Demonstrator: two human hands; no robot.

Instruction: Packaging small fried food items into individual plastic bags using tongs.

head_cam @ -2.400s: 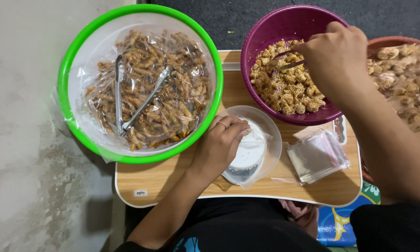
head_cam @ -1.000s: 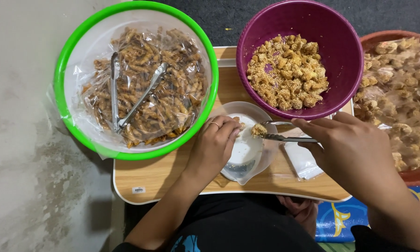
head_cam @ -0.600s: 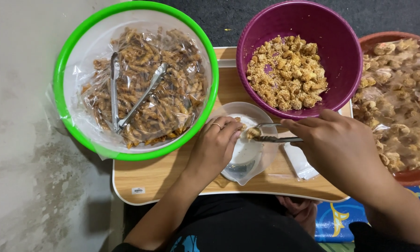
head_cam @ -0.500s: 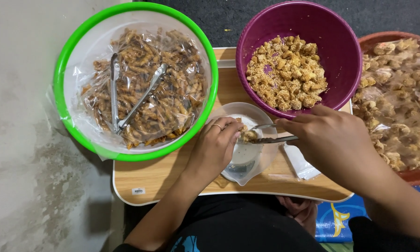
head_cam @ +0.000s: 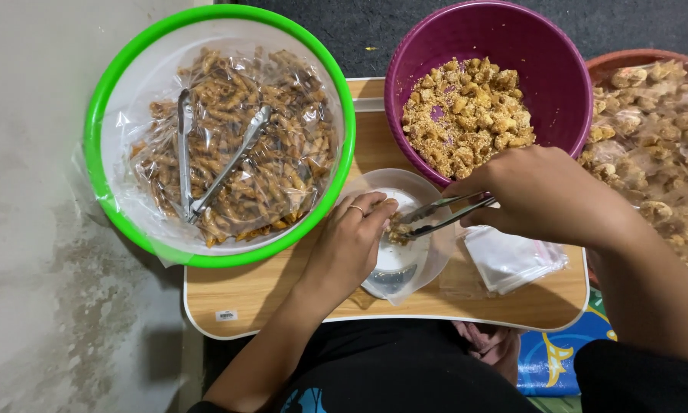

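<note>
My right hand [head_cam: 539,195] grips small metal tongs [head_cam: 436,216], whose tips pinch a crumbed snack piece [head_cam: 397,228] over a clear plastic bag [head_cam: 396,264]. My left hand [head_cam: 352,241] holds the mouth of that bag, which sits in a round clear plastic lid or dish [head_cam: 433,252] on the wooden lap tray [head_cam: 260,291]. A purple bowl [head_cam: 546,53] with crumb-coated pieces stands just beyond my right hand.
A green-rimmed basin [head_cam: 99,122] at the left holds a plastic sheet, twisted brown snacks and a second pair of tongs [head_cam: 210,164]. A reddish basin [head_cam: 634,57] of larger pieces sits at the right. A stack of empty clear bags [head_cam: 512,260] lies on the tray.
My right hand came from the purple bowl down to the bag with the tongs. In the last second it edged left, bringing the piece to the bag mouth. My left hand stayed on the bag.
</note>
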